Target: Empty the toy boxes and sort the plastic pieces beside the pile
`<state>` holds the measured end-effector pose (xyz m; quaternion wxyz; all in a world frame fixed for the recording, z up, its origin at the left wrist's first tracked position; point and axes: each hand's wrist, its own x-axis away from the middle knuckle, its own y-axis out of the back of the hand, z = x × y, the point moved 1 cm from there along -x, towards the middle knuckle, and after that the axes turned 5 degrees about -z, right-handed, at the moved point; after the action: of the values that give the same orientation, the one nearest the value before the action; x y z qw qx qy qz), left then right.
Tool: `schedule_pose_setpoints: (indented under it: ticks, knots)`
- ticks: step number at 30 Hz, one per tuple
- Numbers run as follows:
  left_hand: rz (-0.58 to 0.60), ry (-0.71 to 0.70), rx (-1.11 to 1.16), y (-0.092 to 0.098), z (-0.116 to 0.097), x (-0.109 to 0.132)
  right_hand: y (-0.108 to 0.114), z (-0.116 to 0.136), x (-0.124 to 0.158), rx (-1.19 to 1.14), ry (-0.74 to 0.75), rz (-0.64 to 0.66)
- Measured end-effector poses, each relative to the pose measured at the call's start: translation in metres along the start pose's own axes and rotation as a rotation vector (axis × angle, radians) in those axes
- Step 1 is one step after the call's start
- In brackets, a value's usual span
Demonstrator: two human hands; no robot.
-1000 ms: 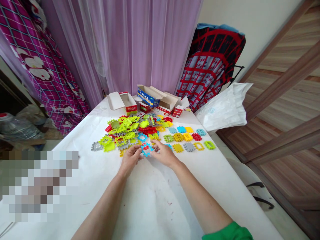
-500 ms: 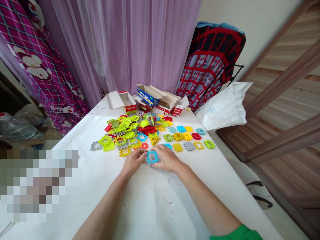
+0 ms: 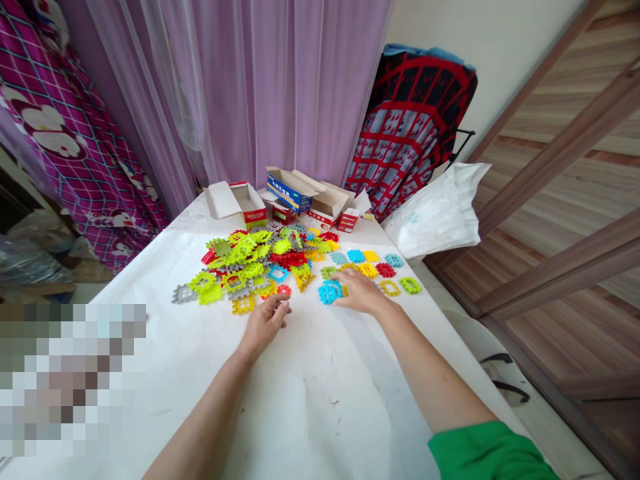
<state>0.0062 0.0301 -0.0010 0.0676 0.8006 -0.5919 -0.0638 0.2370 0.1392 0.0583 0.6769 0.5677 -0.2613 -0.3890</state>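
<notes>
- head view: two bare hands over a white-covered table (image 3: 310, 413), well apart from each other.
- right hand (image 3: 364, 291): thumb and fingers at the right edge of a bright-blue notched tile (image 3: 329, 293); cannot tell whether they pinch it or only touch.
- blue tile: near side of the sorted pieces, right of the heap; looks like more than one layer, exact count unclear.
- left hand (image 3: 265, 325): nothing seen in it, fingers loosely bent, thumb a little off them; just beside a small red round piece (image 3: 284, 290).
- heap of interlocking plastic pieces (image 3: 255, 248): lime, red, grey, yellow, overlapping, beyond left hand.
- beyond and right of right hand, pieces laid in rough rows: dark-red tile (image 3: 385, 270), pale-blue tile (image 3: 394, 261), lime tile (image 3: 411, 291) at the right end.
- far edge: opened cardboard boxes, one blue (image 3: 289, 193); white plastic bag (image 3: 435, 217) at right.
</notes>
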Motion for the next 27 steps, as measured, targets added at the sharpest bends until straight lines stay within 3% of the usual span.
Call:
schedule_pose_setpoints:
  ticks: [4,16,22,27]
  knots:
    - [0.003,-0.006,-0.024,-0.001,0.005,-0.001,0.0,-0.014,-0.008,0.04,0.053,0.081]
    - [0.008,0.008,-0.013,-0.001,0.006,-0.002,-0.017,-0.013,-0.014,0.107,0.03,0.095]
    - [0.011,0.023,-0.006,0.0,0.004,-0.002,-0.015,-0.008,-0.012,0.108,0.014,0.105]
    - [-0.005,0.04,0.036,-0.002,-0.001,-0.001,-0.011,0.001,-0.004,0.041,0.01,-0.009]
